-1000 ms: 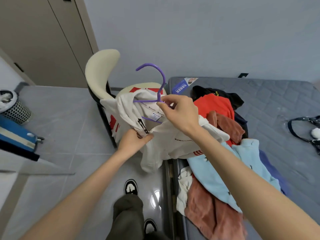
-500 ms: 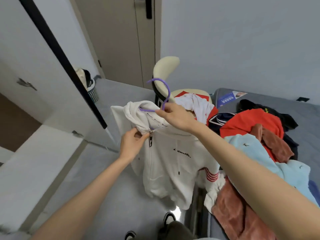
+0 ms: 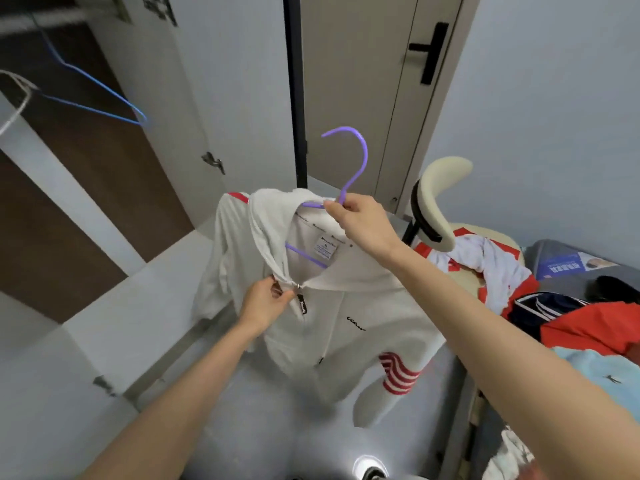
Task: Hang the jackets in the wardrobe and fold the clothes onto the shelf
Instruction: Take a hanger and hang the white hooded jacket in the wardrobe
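- My right hand (image 3: 360, 223) has its fingers curled round the purple hanger (image 3: 364, 157), pinching it at the base of the hook. The white jacket (image 3: 346, 306) hangs from it in mid-air in front of me, between the open wardrobe (image 3: 86, 188) on my left and the bed (image 3: 568, 285) on my right.
- My left hand (image 3: 266, 301) pinches the collar together at the throat, just beside the zip pull (image 3: 302, 304).
- The risk I see is that the collar sits loosely on the hanger (a bare purple arm shows inside the neck). A quick swing toward the rail (image 3: 45, 19) could let a shoulder slide off and drop the jacket on the floor.
- The hook could also catch the blue hanger (image 3: 100, 95) already on that rail if I come in carelessly.
- The hook points up and its tip curls left, toward the wardrobe.
- The jacket's long axis runs from collar down to hem, roughly upright, with its front facing me and one striped sleeve hanging low on the right.
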The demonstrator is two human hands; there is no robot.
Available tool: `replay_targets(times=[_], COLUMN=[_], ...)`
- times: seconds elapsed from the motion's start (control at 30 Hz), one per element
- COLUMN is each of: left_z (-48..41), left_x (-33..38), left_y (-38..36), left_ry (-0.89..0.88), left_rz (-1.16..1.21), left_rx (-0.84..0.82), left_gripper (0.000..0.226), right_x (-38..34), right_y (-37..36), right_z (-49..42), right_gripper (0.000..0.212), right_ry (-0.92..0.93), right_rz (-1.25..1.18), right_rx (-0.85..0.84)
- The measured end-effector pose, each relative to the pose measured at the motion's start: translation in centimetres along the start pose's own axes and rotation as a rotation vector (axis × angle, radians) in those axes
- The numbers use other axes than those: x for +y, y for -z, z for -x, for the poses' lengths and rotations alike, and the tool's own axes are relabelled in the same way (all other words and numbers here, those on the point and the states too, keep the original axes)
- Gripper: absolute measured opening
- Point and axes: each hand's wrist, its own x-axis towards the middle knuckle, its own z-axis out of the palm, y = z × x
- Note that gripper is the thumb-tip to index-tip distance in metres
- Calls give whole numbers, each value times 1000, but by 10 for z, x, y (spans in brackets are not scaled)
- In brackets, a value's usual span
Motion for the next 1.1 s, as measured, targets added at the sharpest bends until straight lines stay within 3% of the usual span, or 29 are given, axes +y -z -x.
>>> replay_targets(times=[0.07,0.23,0.33,0.43,0.53,0.63,0.73,0.83,0.93,1.0,1.1], left_z=[-4,-11,-15,-19,-21,-19,-20,-16,-11,-9,-5], left_x=[-2,26,45,51,47,38,39,55,82,94,99], left_y=[19,80,98,106,112,119,121,119,109,103,109], left_ry=[16,48,58,56,68,141,179,-43,-375,-385,-334], left_rz=[-6,265,386,428,481,374,199,-187,-533,-640,-587], left_rx=[-4,353,353,482,596,708,604,602,415,254,336], left_gripper=[16,10,30,40,27,23,28,55,41,28,22], right_x=[-9,-21,-27,-31,-27,-20,-18,-18,-25,-34,-46], right_y=[-7,-22,-32,-34,-26,-16,-11,-5,-4,-7,-6], right_z=[-3,-3,-1,-3,-9,-13,-19,-25,-26,-24,-24], right_gripper=[33,33,35,41,41,39,40,38,36,36,32], right_ry=[27,79,119,160,163,160,165,170,229,293,376], right_rz=[58,73,71,86,61,15,-12,-51,-64,-59,-36], right_rx=[-71,-139,-193,-212,-239,-275,-281,-314,-376,-419,-506])
